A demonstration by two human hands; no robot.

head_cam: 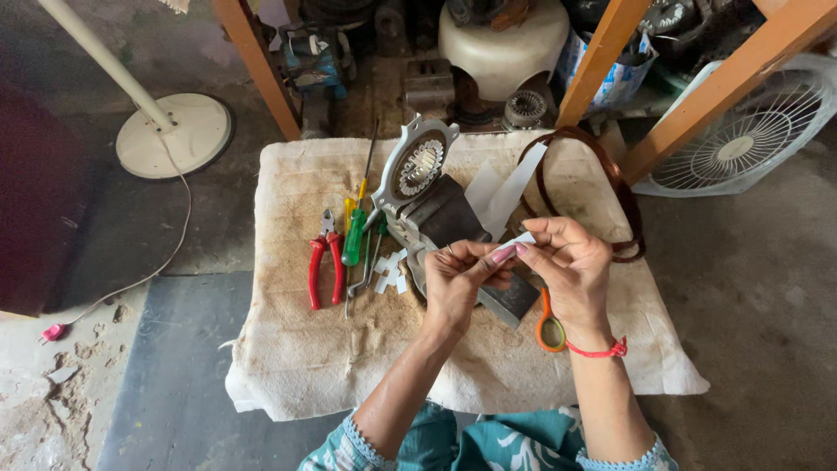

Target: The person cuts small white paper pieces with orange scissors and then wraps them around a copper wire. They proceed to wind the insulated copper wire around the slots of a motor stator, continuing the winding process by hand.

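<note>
My left hand [458, 281] and my right hand [571, 266] meet over a cream cloth [296, 349], both pinching a small white paper strip [521, 241] between fingertips. Under the hands lies a grey metal motor stator block [445, 218] with a round toothed end plate [418, 166] leaning at its far side. Orange-handled scissors [549, 330] poke out beneath my right wrist, which wears a red thread band. Small white paper cuttings [390, 272] lie left of the block. A longer white paper sheet [504, 190] rests behind the block.
Red-handled pliers [324, 262] and green and yellow screwdrivers [356, 228] lie on the cloth's left. A brown tape loop [610, 192] sits at the right. Wooden legs [257, 65], a white fan grille [741, 139], a fan stand base [174, 133] and motor parts surround the cloth.
</note>
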